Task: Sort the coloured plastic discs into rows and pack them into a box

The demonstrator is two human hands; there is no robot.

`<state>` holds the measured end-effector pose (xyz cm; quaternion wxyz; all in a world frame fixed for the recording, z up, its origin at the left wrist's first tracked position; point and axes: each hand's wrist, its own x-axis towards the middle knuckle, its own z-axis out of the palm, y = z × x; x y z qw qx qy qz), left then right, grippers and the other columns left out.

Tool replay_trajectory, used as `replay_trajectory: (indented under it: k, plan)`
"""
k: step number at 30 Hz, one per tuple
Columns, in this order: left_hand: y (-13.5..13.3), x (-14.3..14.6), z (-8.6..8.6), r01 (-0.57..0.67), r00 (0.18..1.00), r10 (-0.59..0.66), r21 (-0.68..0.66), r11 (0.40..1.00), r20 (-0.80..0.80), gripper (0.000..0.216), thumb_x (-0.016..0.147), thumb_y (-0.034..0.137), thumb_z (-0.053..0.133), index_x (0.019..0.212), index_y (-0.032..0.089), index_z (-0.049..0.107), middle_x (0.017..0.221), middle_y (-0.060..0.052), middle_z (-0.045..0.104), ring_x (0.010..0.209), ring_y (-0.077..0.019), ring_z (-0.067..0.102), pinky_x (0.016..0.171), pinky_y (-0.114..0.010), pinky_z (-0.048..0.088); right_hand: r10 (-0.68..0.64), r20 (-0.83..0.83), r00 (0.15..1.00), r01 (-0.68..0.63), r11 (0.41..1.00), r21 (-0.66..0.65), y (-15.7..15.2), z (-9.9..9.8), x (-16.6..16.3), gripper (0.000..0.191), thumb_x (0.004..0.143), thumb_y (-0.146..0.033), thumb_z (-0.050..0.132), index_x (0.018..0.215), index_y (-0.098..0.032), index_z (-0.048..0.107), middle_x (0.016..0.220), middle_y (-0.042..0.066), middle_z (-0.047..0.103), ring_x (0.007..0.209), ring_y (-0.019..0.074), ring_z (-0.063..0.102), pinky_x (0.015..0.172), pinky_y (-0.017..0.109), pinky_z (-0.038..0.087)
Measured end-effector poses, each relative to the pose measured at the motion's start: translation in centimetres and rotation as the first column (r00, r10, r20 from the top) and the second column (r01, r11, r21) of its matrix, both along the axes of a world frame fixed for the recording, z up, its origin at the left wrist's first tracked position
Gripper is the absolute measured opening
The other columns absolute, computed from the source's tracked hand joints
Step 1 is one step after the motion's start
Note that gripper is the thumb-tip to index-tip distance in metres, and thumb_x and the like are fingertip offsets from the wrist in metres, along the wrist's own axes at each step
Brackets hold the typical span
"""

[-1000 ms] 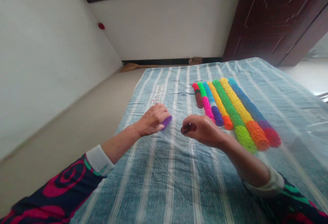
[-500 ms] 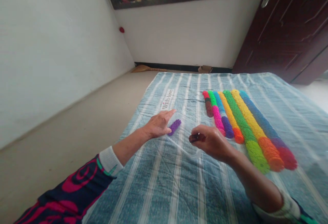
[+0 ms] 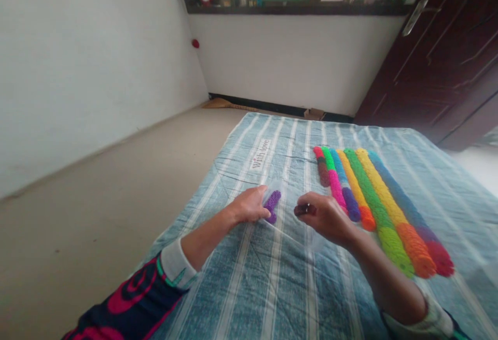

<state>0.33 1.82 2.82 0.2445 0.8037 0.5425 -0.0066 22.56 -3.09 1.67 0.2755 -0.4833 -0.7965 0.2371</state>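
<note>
A see-through plastic container (image 3: 290, 234) is in front of me, its outline faint against the cloth. Inside it, a short row of purple interlocking discs (image 3: 274, 201) leans at a slant, with another bit of purple at its lower end. My left hand (image 3: 251, 205) grips the container's left edge, thumb close to the purple discs. Over the right side of the container, my right hand (image 3: 327, 218) is curled around a small bunch of dark brown discs (image 3: 302, 210). Its fingers partly hide that bunch.
Several long rows of coloured discs (image 3: 369, 200) lie side by side on the right of the striped bedspread (image 3: 241, 288). A dark red door (image 3: 436, 55) stands behind them. Beyond the bed's far edge, a cardboard box (image 3: 314, 114) is by the wall.
The view has tilted and shifted slightly. The purple discs now show an extra piece at their lower end, by my left thumb. My right hand still holds the brown discs.
</note>
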Motion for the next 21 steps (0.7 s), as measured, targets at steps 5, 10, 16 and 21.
replay_trajectory:
  k: [5,10,16,21]
  plan:
    - [-1.9,0.6,-1.4,0.018,1.000,-0.018,0.124,0.992,-0.001,0.031,0.073,0.021,0.054,0.104,0.019,0.051,0.068,0.001,0.065,0.066,-0.0180,0.064,0.055,-0.024,0.039,0.024,0.120,0.992,-0.018,0.998,-0.054,0.6,0.0,-0.6,0.012,0.073,-0.006,0.060,0.076,-0.018,0.061,0.076,0.001,0.067,0.067,0.0132,0.059,0.060,0.023,0.039]
    - [-3.1,0.7,-2.5,0.039,0.999,-0.042,0.195,0.980,0.015,0.031,0.079,0.022,0.050,0.111,0.021,0.047,0.070,0.000,0.067,0.065,-0.0177,0.064,0.053,-0.024,0.037,-0.026,0.197,0.980,0.041,0.996,-0.075,0.7,-0.1,-1.1,0.010,0.073,-0.008,0.059,0.075,-0.019,0.060,0.077,0.002,0.069,0.069,0.0143,0.060,0.060,0.023,0.037]
    - [-3.6,0.3,-2.1,-0.058,0.998,0.048,0.229,0.972,0.049,0.057,0.081,0.032,0.054,0.133,0.016,0.034,0.078,-0.003,0.068,0.067,-0.0178,0.064,0.057,-0.025,0.042,-0.067,0.160,0.985,0.078,0.995,-0.062,-0.1,-0.1,-0.6,0.014,0.071,-0.005,0.059,0.075,-0.018,0.060,0.076,0.001,0.067,0.066,0.0136,0.058,0.059,0.023,0.038]
    - [-3.0,0.3,0.1,0.155,0.984,-0.175,0.531,0.833,-0.011,0.018,0.077,0.020,0.059,0.095,0.019,0.062,0.101,-0.006,0.063,0.094,-0.0206,0.058,0.078,-0.031,0.048,-0.103,0.020,0.994,0.103,0.994,0.027,-0.8,0.9,0.0,0.011,0.074,-0.007,0.060,0.075,-0.017,0.061,0.073,0.001,0.065,0.065,0.0133,0.058,0.060,0.024,0.041]
